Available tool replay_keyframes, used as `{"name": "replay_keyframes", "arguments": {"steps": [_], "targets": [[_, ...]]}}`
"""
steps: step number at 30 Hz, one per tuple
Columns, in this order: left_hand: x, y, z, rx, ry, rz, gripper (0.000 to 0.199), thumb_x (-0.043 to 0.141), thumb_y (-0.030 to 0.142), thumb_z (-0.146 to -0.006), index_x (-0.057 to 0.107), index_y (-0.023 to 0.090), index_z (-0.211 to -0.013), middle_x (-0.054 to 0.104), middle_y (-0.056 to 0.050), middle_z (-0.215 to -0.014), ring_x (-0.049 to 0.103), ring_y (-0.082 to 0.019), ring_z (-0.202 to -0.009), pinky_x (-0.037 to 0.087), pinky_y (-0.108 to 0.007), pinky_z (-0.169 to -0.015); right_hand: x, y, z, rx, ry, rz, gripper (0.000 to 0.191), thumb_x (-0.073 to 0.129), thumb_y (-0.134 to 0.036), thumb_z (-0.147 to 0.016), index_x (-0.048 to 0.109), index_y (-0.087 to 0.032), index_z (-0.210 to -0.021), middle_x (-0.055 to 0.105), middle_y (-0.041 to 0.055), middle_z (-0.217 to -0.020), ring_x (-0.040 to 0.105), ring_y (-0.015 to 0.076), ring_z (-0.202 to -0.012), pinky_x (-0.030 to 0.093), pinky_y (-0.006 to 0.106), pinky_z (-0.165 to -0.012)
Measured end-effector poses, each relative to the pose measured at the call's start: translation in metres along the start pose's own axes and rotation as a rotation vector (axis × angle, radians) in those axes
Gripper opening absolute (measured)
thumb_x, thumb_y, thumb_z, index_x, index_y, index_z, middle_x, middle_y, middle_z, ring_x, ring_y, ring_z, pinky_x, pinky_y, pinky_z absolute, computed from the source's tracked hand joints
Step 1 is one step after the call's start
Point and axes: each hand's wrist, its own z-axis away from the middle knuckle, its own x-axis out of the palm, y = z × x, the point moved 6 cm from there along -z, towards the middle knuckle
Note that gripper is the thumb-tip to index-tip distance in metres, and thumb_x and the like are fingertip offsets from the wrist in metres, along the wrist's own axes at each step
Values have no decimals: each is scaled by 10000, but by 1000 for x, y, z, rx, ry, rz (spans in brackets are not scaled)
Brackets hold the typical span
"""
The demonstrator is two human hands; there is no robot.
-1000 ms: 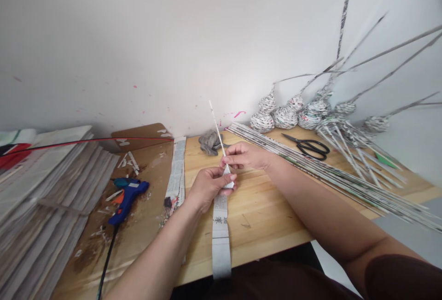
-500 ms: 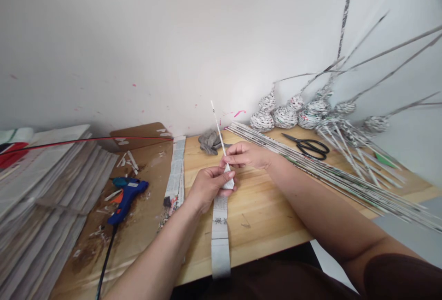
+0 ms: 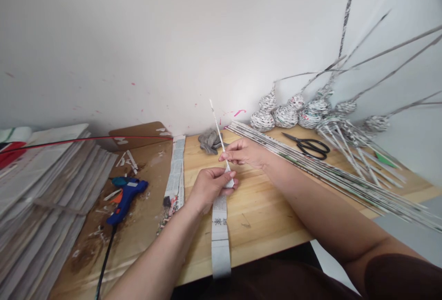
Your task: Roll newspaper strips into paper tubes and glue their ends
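Note:
A newspaper strip point(image 3: 220, 233) runs from my hands down over the table's front edge, flat at the near end. Its far end is rolled into a thin paper tube point(image 3: 216, 120) that points up and away toward the wall. My left hand point(image 3: 212, 185) is closed on the strip where it narrows into the tube, thumb on top. Just above it, my right hand point(image 3: 244, 153) pinches the tube between thumb and fingers. Behind the tube, a crumpled grey cloth point(image 3: 209, 141) lies on the wooden table point(image 3: 265, 208).
Finished paper tubes point(image 3: 297, 157) lie on the right beside black scissors point(image 3: 307, 145). Woven paper gourds point(image 3: 285, 115) line the wall. On the left are newspaper strips point(image 3: 177, 166), a blue glue gun point(image 3: 127, 201) on cardboard point(image 3: 138, 249), and a newspaper stack point(image 3: 55, 198).
My right hand has slid slightly up the tube, away from my left hand. My left hand keeps its place on the strip.

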Motion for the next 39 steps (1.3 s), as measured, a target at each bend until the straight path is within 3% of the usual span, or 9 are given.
{"name": "replay_keyframes", "arguments": {"steps": [5,11,18,22,27,34,39], "targets": [[1,1,0,44,-18,-33,315,731,426,-708,737,130,-815,716,-93,-828,644,-170,-761,536,-270,-681,-2,4,-1,47,69,-16,332,801,-429,-610,694,-126,-694,525,-26,-535,417,63,-490,259,202,-422],[1,1,-1,66,-25,-55,303,708,428,-728,732,143,-827,715,-80,-806,645,-167,-739,533,-272,-663,-5,2,-2,-10,171,77,371,780,-459,-627,591,-141,-599,429,-63,-481,333,49,-450,218,211,-428],[0,0,-3,84,-13,-113,282,669,427,-756,712,148,-758,702,-68,-801,634,-163,-750,534,-276,-686,2,-16,6,-62,104,330,377,648,-512,-763,688,-137,-761,538,-16,-579,397,80,-514,256,231,-480],[-1,0,-4,104,12,-195,280,664,426,-754,692,155,-689,692,-55,-775,615,-148,-692,514,-246,-638,1,-25,10,-133,243,579,364,617,-471,-805,703,-134,-696,515,-16,-522,363,83,-493,224,248,-484],[-7,2,-4,146,64,-215,279,678,433,-736,700,157,-698,685,-59,-720,611,-156,-647,500,-244,-596,7,-31,13,-224,343,705,307,589,-378,-852,694,-142,-687,558,0,-552,399,84,-497,251,255,-508],[-7,1,-6,135,38,-231,309,625,447,-777,697,147,-769,682,-56,-742,625,-167,-694,522,-273,-632,9,-22,10,-176,245,678,391,543,-471,-863,653,-145,-677,555,-10,-569,422,86,-512,267,238,-506],[-6,2,-5,140,25,-222,307,620,442,-787,686,142,-778,680,-52,-752,628,-162,-695,529,-283,-663,6,-23,10,-179,349,652,439,535,-498,-856,621,-146,-609,479,-30,-500,377,77,-476,254,235,-482]]}}
